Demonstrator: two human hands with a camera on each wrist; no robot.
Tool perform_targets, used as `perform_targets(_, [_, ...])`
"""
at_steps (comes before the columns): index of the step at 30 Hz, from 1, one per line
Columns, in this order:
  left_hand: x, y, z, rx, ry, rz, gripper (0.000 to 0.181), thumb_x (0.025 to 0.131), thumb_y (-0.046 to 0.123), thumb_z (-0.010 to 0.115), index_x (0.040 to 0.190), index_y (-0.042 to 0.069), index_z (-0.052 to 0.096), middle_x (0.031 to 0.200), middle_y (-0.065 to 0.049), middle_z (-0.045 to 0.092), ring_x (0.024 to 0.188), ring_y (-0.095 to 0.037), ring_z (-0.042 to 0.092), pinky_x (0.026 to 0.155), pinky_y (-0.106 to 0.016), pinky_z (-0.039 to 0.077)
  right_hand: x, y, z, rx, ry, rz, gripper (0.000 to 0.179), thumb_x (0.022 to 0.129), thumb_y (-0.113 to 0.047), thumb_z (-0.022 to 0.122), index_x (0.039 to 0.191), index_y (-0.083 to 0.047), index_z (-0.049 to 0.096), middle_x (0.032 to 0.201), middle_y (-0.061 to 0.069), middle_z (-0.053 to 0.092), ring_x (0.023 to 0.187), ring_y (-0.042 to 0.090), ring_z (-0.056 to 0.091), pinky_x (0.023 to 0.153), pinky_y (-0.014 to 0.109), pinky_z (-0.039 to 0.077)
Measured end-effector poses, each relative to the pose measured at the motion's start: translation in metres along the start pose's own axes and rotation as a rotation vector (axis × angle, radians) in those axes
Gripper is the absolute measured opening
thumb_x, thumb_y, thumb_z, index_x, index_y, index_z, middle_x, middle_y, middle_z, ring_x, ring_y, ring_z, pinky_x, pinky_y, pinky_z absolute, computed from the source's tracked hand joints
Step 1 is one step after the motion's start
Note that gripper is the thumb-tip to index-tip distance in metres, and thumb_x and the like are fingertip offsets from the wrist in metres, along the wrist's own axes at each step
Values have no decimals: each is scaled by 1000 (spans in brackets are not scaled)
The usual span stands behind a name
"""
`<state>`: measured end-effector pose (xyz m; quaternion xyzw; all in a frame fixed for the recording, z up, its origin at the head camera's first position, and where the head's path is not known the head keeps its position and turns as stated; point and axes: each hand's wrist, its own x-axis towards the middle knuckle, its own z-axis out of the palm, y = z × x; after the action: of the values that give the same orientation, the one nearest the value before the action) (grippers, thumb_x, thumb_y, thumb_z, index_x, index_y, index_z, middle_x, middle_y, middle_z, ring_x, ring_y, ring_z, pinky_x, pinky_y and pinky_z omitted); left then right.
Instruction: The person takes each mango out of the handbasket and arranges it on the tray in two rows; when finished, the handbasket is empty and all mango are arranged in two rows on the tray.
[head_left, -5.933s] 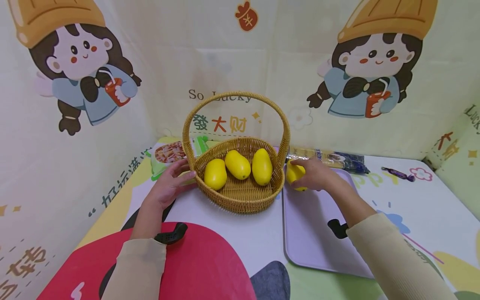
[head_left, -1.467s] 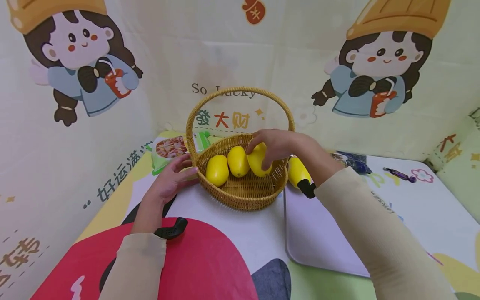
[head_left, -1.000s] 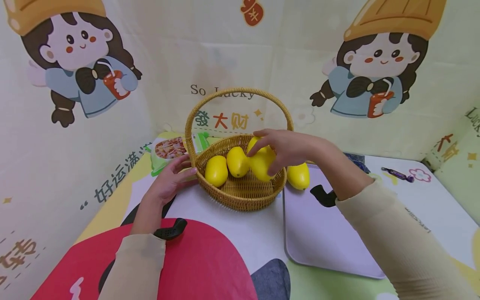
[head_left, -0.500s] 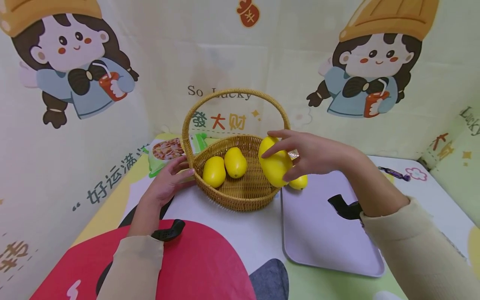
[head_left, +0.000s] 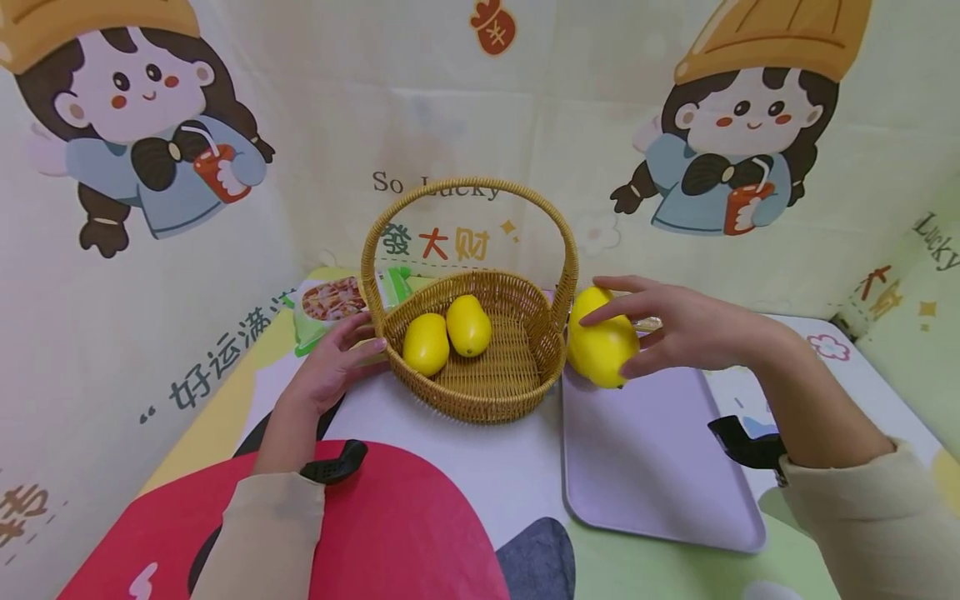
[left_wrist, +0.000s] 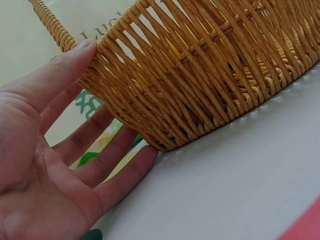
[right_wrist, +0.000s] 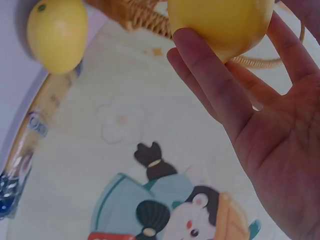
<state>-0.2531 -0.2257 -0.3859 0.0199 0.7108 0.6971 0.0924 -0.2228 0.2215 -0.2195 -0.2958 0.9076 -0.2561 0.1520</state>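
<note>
My right hand holds a yellow mango between thumb and fingers, just right of the wicker basket and over the far left part of the lilac tray. The right wrist view shows this held mango cut off at the top, and a second mango on the tray, which the held one hides in the head view. Inside the basket, on its left side, lie two mangoes. My left hand touches the basket's outer left wall with extended fingers, thumb at the rim.
A green-and-white food packet lies behind my left hand. In the right wrist view, a clear-and-blue packet lies along the tray's far edge. The basket's tall handle arches upward. A printed cloth wall stands close behind.
My right hand has lifted a mango out of the basket and carried it right, over the tray. Earlier it was at a mango on the tray. My left hand stays at the basket.
</note>
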Motion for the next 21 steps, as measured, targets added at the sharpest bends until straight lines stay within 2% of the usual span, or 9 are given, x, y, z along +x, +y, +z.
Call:
perform_targets(5, [0,0,1,-3,-3,-1,72,101,28,68,163,22,32,156,-16,36,127,-21,54,111,-41,50,-11,31,0,0,50,50,55,85,-17,85,137,-17,67,170,20,19,140,51,45,101,56,57])
perform_targets(12, [-1,0,1,-8,-3,2,72,101,27,68,163,22,31,155,-15,37,124,-18,56,110,-40,51,-17,79,4,3,69,201,58,86,-21,83,141,-14,64,167,28,20,133,59,47,100,66,54])
perform_targets(17, [-1,-1,0,-12,-3,2,71,102,26,67,163,21,31,154,-15,37,122,-15,58,109,-41,51,-18,109,7,26,41,287,60,87,-24,81,143,-14,62,166,30,19,136,60,41,101,72,48])
perform_targets(21, [0,1,1,-6,1,-4,72,102,28,67,163,22,31,155,-15,37,126,-19,55,111,-41,50,-18,125,11,34,-2,362,62,88,-29,80,145,-17,59,165,30,20,139,59,32,103,78,42])
